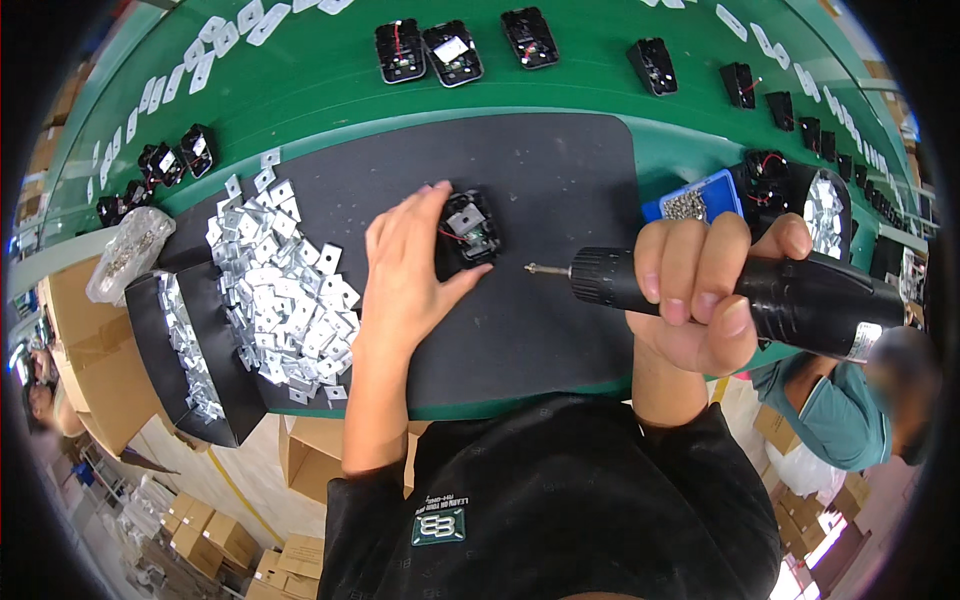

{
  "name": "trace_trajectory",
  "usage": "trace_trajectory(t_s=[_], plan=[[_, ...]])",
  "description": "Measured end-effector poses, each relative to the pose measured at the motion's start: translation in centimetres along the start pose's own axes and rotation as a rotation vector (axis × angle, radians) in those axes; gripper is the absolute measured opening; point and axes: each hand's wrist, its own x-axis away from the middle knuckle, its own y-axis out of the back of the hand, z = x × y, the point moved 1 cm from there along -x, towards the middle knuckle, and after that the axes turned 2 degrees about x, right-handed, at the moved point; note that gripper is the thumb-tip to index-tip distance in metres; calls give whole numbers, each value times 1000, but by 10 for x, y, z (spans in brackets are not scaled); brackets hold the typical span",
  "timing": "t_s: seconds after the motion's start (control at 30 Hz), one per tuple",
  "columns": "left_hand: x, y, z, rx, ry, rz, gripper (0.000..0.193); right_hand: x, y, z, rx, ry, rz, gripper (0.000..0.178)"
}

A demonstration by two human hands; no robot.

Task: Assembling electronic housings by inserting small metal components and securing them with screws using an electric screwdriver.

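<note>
On the dark mat (560, 170) lies an open black plastic housing (484, 243). Inside it show a square metal plate (464, 220) with a hole, a bit of green circuit board and a red wire. My left hand (403, 265) grips the housing from its left side, thumb at the near edge and fingers at the far edge. My right hand (690, 290) is wrapped round a black electric screwdriver (815, 300), held level above the mat. Its bit (550, 269) points left toward the housing, apart from it; a small piece seems to sit on the tip.
Loose metal plates (285, 300) are heaped left of the mat, beside a black bin (240, 405) of more plates. A blue tray (728, 190) of screws stands at the right. Beyond the mat, several black housings (528, 38) rest on a green belt (310, 75). A person (840, 410) is at the right.
</note>
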Motion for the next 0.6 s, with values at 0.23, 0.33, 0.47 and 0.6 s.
trace_trajectory(t_s=[0.23,0.33,0.47,0.6], plan=[[-6,-6,-25,71,-41,8,75,-2,-6,-33,151,80,42,54],[-6,-8,-25,85,-31,14,73,0,2,-41,251,80,69,52],[-8,-9,-26,86,-30,13,72,0,3,-46,269,63,17,50],[-6,-9,-24,91,-18,7,72,-1,1,-49,248,56,-12,51]])
